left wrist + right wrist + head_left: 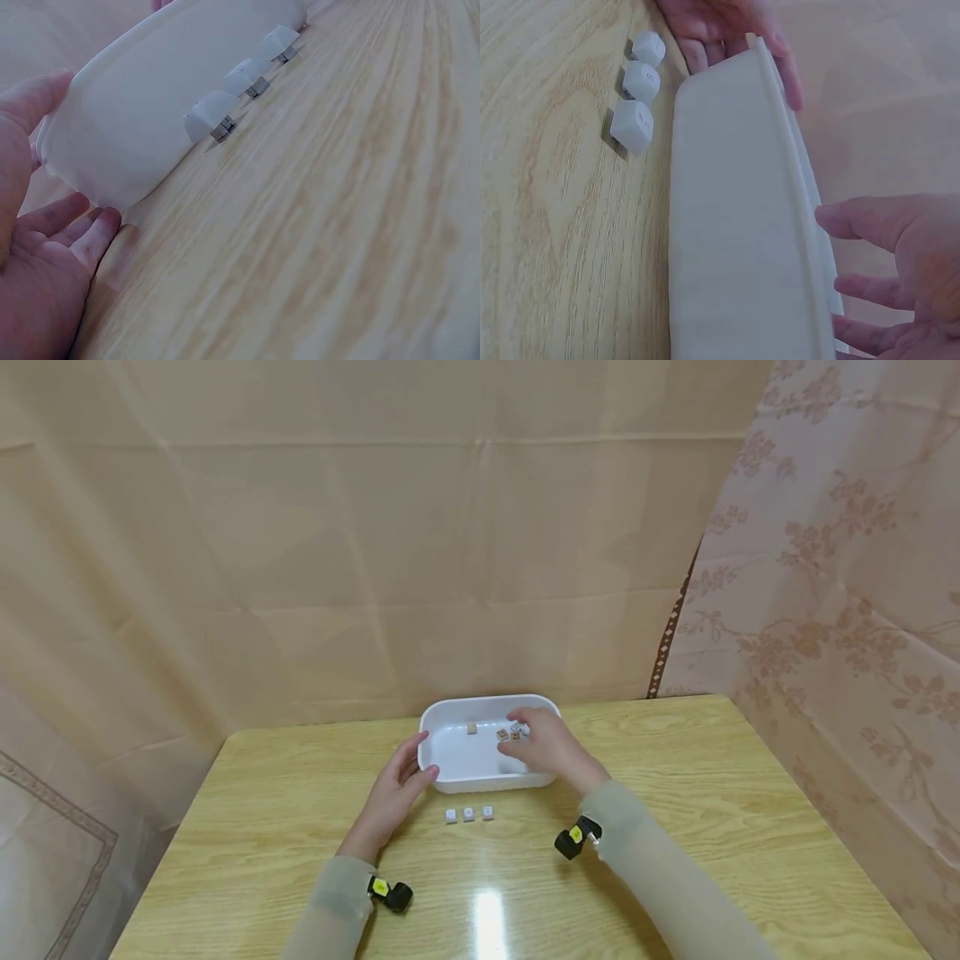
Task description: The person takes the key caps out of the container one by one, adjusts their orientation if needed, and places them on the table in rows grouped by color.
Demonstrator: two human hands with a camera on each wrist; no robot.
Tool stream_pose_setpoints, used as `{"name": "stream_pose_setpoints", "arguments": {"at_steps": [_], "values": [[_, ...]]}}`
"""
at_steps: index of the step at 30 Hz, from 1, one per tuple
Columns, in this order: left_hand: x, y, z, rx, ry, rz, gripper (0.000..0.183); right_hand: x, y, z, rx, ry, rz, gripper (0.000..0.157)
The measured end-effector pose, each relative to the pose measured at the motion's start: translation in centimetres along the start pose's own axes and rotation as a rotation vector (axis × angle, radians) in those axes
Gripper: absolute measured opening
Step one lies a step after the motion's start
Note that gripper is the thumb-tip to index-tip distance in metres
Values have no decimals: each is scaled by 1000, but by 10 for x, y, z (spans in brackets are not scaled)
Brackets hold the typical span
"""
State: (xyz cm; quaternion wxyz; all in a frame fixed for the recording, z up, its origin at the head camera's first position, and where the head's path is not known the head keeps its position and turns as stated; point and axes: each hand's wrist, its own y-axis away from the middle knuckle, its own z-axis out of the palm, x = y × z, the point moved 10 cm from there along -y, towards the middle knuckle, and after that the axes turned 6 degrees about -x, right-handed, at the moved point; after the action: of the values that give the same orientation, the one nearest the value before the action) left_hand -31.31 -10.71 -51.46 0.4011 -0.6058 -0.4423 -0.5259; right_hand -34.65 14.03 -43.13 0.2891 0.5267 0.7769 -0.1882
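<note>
We see the left hand (393, 789) gripping the left end of a white, rounded rectangular tray (487, 785) at the frame's lower centre. The right hand (551, 747), fingers spread apart, is over the tray's right end, near small brown-and-white cubes (515, 737). Below, three small white keycap-like blocks (468, 814) line a yellow wood-grain table (637, 918).

In the head view the right hand (552, 747) covers part of the right end of the white tray (487, 785), the marks on the three white keycaps (468, 814) are too small to read, and both sleeves (667, 868) run off the bottom edge. The left wrist view crops the left hand (41, 274), and the tray's wall hides the small pieces (502, 735) inside.
</note>
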Motion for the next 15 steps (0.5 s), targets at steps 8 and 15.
{"name": "stream_pose_setpoints", "arguments": {"at_steps": [8,15], "values": [[0,1,2,-5,-5,-2,67,9,-14,13,-26,98,33,58],[-2,-1,0,-5,5,-1,67,23,-24,18,-27,72,53,55]]}}
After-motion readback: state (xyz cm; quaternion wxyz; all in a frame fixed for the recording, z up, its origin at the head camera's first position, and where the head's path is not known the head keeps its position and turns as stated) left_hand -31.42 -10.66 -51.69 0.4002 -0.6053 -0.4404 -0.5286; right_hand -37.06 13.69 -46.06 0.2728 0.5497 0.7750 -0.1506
